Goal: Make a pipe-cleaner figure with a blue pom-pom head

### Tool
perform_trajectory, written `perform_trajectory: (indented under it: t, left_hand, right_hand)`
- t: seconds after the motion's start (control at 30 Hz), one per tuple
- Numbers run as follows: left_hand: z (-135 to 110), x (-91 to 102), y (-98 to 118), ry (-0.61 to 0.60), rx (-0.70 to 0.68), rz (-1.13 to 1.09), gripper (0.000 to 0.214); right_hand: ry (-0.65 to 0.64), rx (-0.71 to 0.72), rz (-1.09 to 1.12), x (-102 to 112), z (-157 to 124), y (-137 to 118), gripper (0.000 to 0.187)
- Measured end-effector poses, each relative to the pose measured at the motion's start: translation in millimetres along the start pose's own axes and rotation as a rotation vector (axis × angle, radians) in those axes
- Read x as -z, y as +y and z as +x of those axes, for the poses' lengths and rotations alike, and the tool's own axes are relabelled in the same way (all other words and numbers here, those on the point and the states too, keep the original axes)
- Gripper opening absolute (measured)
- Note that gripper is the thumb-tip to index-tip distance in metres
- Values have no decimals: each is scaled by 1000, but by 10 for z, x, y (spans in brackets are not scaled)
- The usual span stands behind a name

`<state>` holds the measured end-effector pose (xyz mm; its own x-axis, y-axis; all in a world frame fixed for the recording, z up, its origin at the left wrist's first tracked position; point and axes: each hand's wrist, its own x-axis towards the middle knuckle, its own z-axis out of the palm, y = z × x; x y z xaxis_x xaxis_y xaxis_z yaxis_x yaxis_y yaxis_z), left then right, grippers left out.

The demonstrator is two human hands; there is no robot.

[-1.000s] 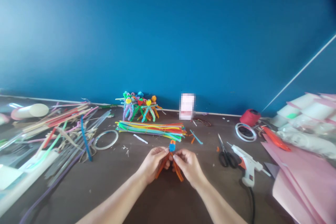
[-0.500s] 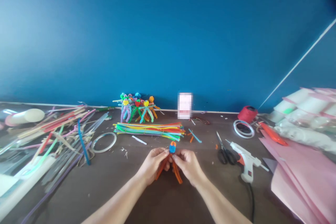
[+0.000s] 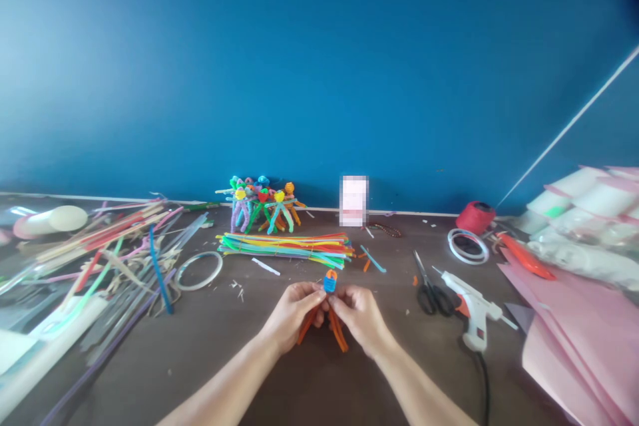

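Note:
Between my two hands is a small pipe cleaner figure with a blue coil at its top, a bit of orange in it, and orange legs hanging down. My left hand pinches it from the left, thumb near the base of the coil. From the other side my right hand grips it the same way. The fingers cover its middle. Just beyond lies a long bundle of colourful pipe cleaners, and behind that stand several finished-looking pipe cleaner figures against the wall.
On the right lie black-handled scissors, a white glue gun, a red thread spool, white rings, an orange cutter and pink sheets. Loose pipe cleaners and sticks clutter the left, beside a tape ring.
The view has shifted slightly, so things on the right sit a little further right. Both hands keep their hold on the figure with hardly any movement.

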<state>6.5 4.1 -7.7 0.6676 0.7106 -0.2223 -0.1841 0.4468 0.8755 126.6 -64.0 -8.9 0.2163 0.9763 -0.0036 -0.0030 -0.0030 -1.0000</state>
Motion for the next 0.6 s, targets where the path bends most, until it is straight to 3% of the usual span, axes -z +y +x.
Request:
perform_trajectory:
  t: [0.43, 0.53, 0.6]
  left_hand:
    - [1, 22, -7, -29, 3, 12, 21]
    - [5, 26, -1, 9, 17, -26, 21]
    - [1, 30, 17, 35, 35, -63, 21]
  right_hand:
    - [46, -25, -52, -30, 3, 53, 29]
    - [69, -14, -214, 75, 7, -128, 32]
    - [246, 34, -481, 307, -24, -373, 34]
